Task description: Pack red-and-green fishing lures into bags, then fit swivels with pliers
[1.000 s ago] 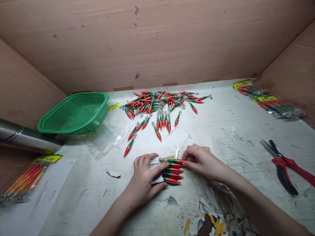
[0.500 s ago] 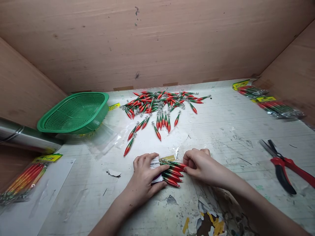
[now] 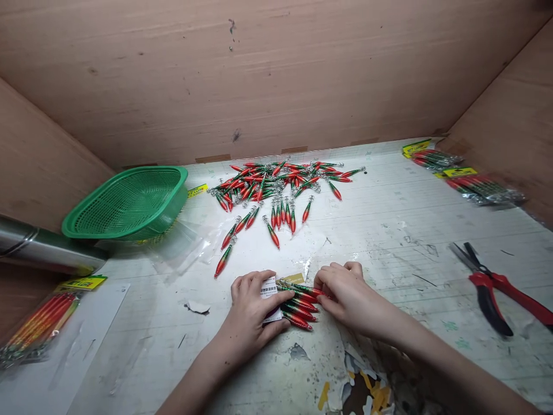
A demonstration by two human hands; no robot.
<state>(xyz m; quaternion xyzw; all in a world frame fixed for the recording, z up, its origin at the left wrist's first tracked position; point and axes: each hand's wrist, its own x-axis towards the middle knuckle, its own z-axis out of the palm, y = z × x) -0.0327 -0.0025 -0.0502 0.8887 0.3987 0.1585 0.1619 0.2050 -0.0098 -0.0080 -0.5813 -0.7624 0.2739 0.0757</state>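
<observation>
Both hands (image 3: 249,308) (image 3: 348,297) curl inward: left gripping card (image 3: 268,287) and lures (image 3: 301,313), right pinching one lure's tip.

You've got a row of slim lures (image 3: 305,306) under your left hand (image 3: 250,302), at least four; overlap hides the exact count. Bodies glossy, red toward the tips, dark green toward the other end. They lie side by side, nearly flat, tips pointing right and slightly down toward you. Your right hand's (image 3: 341,293) fingertips are at the upper tips. White printed piece (image 3: 268,286) sits at the green ends, partly hidden by your left fingers, dark print visible. Gold printed strip (image 3: 294,279) shows just beyond the top lure.
</observation>
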